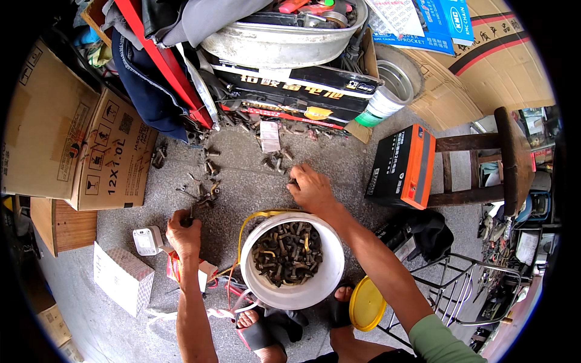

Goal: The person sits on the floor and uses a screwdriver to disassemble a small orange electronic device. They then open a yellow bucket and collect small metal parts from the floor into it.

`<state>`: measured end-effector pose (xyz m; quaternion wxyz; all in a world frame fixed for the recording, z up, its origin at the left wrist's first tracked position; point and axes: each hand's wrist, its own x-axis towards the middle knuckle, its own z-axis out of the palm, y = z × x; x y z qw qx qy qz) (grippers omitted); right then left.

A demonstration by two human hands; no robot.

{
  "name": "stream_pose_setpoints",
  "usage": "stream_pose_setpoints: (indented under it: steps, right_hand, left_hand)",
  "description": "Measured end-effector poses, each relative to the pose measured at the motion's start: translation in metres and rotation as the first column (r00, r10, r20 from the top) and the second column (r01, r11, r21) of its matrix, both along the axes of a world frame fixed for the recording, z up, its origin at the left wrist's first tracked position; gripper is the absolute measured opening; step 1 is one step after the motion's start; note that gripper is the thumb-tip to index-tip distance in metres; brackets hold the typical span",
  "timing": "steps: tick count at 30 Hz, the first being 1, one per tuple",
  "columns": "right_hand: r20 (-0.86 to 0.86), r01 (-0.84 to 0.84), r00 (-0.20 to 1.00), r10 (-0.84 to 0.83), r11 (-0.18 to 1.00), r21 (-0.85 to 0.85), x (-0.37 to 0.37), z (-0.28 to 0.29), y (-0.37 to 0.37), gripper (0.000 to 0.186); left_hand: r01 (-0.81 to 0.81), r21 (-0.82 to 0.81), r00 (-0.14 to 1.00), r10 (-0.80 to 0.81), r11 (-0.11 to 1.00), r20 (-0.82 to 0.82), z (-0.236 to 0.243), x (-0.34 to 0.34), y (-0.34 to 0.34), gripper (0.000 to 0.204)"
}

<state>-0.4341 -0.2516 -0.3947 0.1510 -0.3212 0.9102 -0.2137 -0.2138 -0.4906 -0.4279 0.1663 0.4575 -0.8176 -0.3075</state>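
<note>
Between my feet stands a white plastic bucket [331, 266], with a heap of dark, greasy bolts [287, 254] inside it. My left hand [183, 235] is low over the floor left of the bucket, its fingers closed on a dark bolt [189, 221]. Beyond the bucket, my right hand [312, 190] reaches to the floor with its fingers drawn together. A small dark piece shows at its fingertips, mostly hidden. Loose bolts [275, 162] lie just past my right hand. More bolts [209, 195] are scattered beyond my left hand.
A yellow lid [367, 304] lies by my right foot. An orange-and-black battery box [402, 166] and a wooden stool [514, 160] stand right. Cartons [115, 151] stack up left. Ahead, a metal basin [278, 45] rests on a black box [290, 88]. A white box [124, 279] sits nearer left.
</note>
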Motion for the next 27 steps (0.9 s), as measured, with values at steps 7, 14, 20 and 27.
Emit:
stream_pose_setpoints:
  steps: [7,14,20,27]
  right_hand:
    - [-0.164,0.085,0.981,-0.109,0.985,-0.147,-0.028,0.01,-0.02,0.028]
    - [-0.05,-0.074,0.996,0.072,0.997,-0.025,-0.019,-0.002,-0.03,0.035]
    - [-0.065,-0.039,0.997,0.039,0.999,0.002,-0.019,-0.004,-0.031,0.033]
    - [0.03,0.214,0.976,-0.214,0.976,-0.022,-0.012,0.002,-0.025,0.034]
  left_hand:
    - [-0.205,0.713,0.902,0.412,0.67,-0.128,0.031,-0.001,-0.002,0.023]
    - [0.15,0.969,0.698,0.674,0.195,-0.243,0.075,0.021,0.011,0.012]
    - [0.325,0.761,0.863,0.153,0.561,-0.482,0.178,0.002,0.093,0.026]
    - [0.761,-0.121,0.63,-0.77,0.638,-0.095,0.168,-0.021,0.155,0.032]
